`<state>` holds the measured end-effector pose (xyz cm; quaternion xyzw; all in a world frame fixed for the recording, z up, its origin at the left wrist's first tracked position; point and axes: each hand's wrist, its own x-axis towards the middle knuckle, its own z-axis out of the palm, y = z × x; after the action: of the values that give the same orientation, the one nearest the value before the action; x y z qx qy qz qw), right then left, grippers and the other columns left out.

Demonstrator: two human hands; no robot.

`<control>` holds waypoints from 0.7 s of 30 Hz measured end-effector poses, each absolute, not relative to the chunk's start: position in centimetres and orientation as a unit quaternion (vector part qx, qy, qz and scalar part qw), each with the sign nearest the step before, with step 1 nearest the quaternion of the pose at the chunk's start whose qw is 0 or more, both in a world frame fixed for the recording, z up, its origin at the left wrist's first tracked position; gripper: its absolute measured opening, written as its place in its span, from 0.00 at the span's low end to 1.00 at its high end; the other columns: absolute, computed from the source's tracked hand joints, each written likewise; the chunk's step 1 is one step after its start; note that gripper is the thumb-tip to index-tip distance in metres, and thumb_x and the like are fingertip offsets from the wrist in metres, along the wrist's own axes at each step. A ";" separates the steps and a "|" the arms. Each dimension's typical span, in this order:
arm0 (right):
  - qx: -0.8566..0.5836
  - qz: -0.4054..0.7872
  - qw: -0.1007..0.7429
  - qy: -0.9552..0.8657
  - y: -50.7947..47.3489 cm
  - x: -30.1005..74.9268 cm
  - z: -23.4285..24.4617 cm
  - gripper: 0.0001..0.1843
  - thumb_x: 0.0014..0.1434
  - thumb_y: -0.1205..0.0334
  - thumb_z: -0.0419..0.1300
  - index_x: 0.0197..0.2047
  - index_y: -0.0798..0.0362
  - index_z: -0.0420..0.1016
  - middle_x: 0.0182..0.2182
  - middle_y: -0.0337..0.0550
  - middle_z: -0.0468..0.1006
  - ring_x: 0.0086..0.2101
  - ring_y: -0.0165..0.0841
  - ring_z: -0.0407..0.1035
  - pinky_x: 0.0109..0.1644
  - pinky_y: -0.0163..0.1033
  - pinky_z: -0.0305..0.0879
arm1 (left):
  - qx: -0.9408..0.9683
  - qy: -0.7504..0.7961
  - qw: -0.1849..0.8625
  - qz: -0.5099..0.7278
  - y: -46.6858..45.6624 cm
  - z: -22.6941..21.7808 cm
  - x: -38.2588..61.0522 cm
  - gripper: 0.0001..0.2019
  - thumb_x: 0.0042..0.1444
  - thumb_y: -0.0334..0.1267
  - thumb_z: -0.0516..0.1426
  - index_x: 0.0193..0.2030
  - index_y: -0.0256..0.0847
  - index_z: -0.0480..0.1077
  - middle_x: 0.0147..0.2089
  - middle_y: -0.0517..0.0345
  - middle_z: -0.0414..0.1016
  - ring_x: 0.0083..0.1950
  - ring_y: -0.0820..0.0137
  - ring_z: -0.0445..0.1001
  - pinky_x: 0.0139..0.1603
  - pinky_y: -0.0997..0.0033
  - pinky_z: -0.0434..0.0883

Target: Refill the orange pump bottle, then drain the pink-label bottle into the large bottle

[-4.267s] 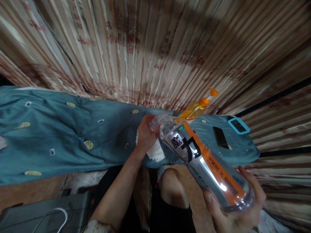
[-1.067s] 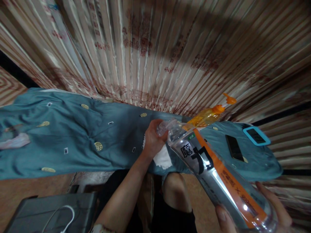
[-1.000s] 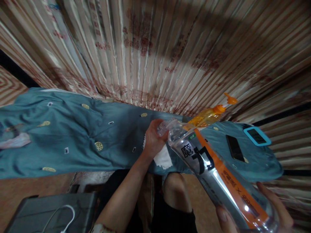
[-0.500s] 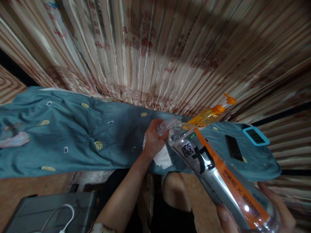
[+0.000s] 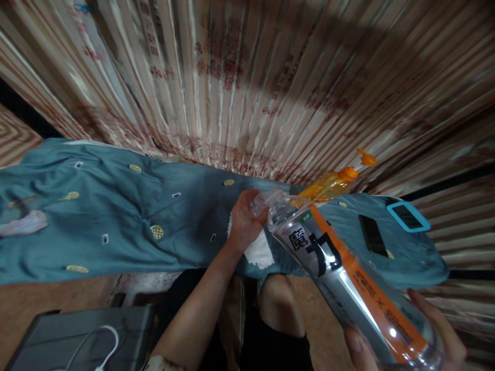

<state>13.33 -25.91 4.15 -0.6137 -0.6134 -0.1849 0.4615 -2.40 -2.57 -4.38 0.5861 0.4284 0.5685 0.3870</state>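
Observation:
A large clear plastic bottle (image 5: 332, 268) with a silver and orange label slants across the right side, its neck toward the middle. My right hand (image 5: 436, 330) is wrapped around its lower end, with thumb and fingers on opposite sides. At the narrow neck end, my left hand (image 5: 247, 219) is closed around clear ridged plastic; whether a cap is there I cannot tell. Beneath my left hand lies a white cloth or tissue (image 5: 261, 252). Behind the bottle's shoulder is a pump bottle (image 5: 325, 186) of amber liquid with an orange pump head, partly hidden.
A teal patterned cloth (image 5: 127, 221) covers the long surface. On its right lie a dark phone (image 5: 373, 236) and a blue-framed device (image 5: 408, 215). A pale crumpled item (image 5: 27, 224) rests far left. A striped curtain (image 5: 240, 93) hangs behind; a grey box (image 5: 81, 335) with a white cable stands lower left.
Almost nothing differs. The fingers of my right hand have shifted very slightly at the bottle's lower end; both hands keep their hold.

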 end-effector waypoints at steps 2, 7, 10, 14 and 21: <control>-0.614 -0.193 0.488 -0.590 -25.6 12.9 3.9 0.54 0.57 0.48 0.78 0.79 0.57 0.65 0.46 0.50 0.78 0.38 0.37 0.72 0.35 0.38 0.69 | 0.587 0.426 0.387 0.570 -2.6 -4.4 -2.4 0.20 0.54 0.43 0.73 0.51 0.42 0.76 0.49 0.51 0.86 0.50 0.58 0.85 0.54 0.60 0.81; -0.610 -0.198 0.505 -0.577 -24.9 11.8 3.9 0.51 0.59 0.49 0.77 0.79 0.56 0.65 0.46 0.48 0.78 0.39 0.36 0.72 0.37 0.39 0.69 | 0.579 0.425 0.389 0.577 -2.6 -4.4 -2.3 0.19 0.55 0.44 0.73 0.50 0.43 0.76 0.48 0.51 0.85 0.50 0.58 0.85 0.55 0.60 0.81; -0.609 -0.201 0.503 -0.580 -24.8 11.4 3.9 0.49 0.59 0.51 0.76 0.78 0.56 0.66 0.45 0.47 0.77 0.38 0.36 0.71 0.36 0.39 0.67 | 0.578 0.420 0.397 0.576 -2.6 -4.4 -2.3 0.20 0.54 0.45 0.73 0.50 0.42 0.76 0.49 0.51 0.85 0.51 0.57 0.85 0.56 0.59 0.81; -0.645 -0.200 0.531 -0.512 -26.0 12.5 2.9 0.50 0.53 0.43 0.79 0.73 0.58 0.73 0.49 0.53 0.79 0.42 0.43 0.72 0.44 0.46 0.70 | 0.582 0.416 0.394 0.577 -2.5 -4.4 -2.3 0.21 0.54 0.45 0.73 0.50 0.42 0.76 0.50 0.50 0.85 0.52 0.56 0.85 0.56 0.58 0.81; -0.656 -0.170 0.460 -0.574 -28.7 16.3 1.7 0.59 0.46 0.55 0.83 0.77 0.57 0.66 0.65 0.65 0.75 0.55 0.54 0.77 0.58 0.58 0.76 | 0.581 0.419 0.391 0.578 -2.5 -4.6 -2.1 0.21 0.54 0.44 0.74 0.50 0.42 0.76 0.49 0.50 0.85 0.52 0.57 0.85 0.56 0.59 0.81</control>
<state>16.28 -28.68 1.74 -0.6559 -0.5739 -0.1697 0.4600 -2.14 -2.52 -4.59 0.5811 0.4192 0.5780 0.3906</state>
